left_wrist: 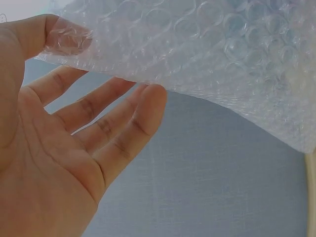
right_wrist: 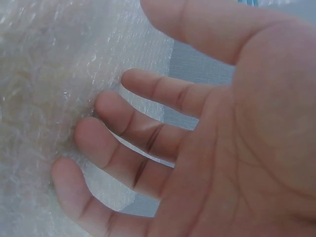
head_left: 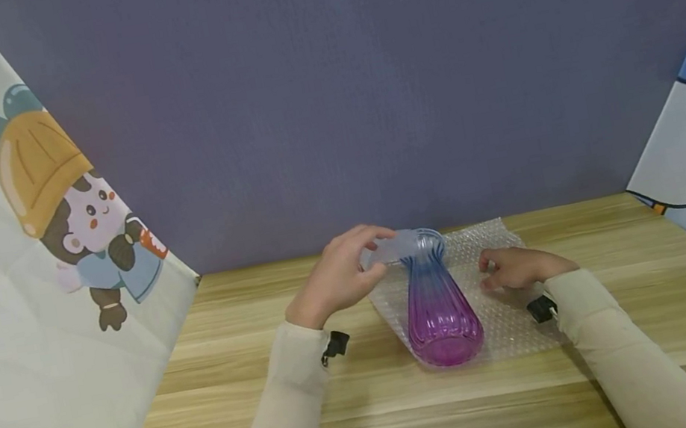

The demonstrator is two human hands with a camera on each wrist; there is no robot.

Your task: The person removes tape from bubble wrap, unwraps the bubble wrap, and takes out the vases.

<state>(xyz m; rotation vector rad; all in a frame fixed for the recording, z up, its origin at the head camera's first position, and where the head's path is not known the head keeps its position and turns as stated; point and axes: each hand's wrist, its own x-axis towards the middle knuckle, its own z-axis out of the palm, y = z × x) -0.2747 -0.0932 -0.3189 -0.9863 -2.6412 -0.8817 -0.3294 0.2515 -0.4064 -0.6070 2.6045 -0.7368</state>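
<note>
At the near side of the wooden table [head_left: 418, 421], two pale sleeves [head_left: 281, 414] reached forward, well apart. Beyond them, a ribbed glass vase [head_left: 440, 304] rested over a sheet of bubble wrap [head_left: 500, 320], its purple base showing nearest and its blue mouth farthest; whether it lay or stood could not be told for sure. Just right of it, the right hand [head_left: 518, 266] was at the sheet, its fingers loosely bent and spread, holding nothing; whether the fingertips [right_wrist: 111, 106] pressed on the plastic was unclear. A little farther off, the left hand [head_left: 342, 271] was beside the vase's mouth, thumb and fingers standing apart, with a raised flap [head_left: 386, 248] of the wrap between them. The step in hand seemed to be bringing that flap in over the neck; the right side of the sheet looked not yet folded. As a judgement, the next move called for laying the flap against the glass without nudging the vase. Farthest back rose a dark blue-grey backdrop [head_left: 389, 85].
</note>
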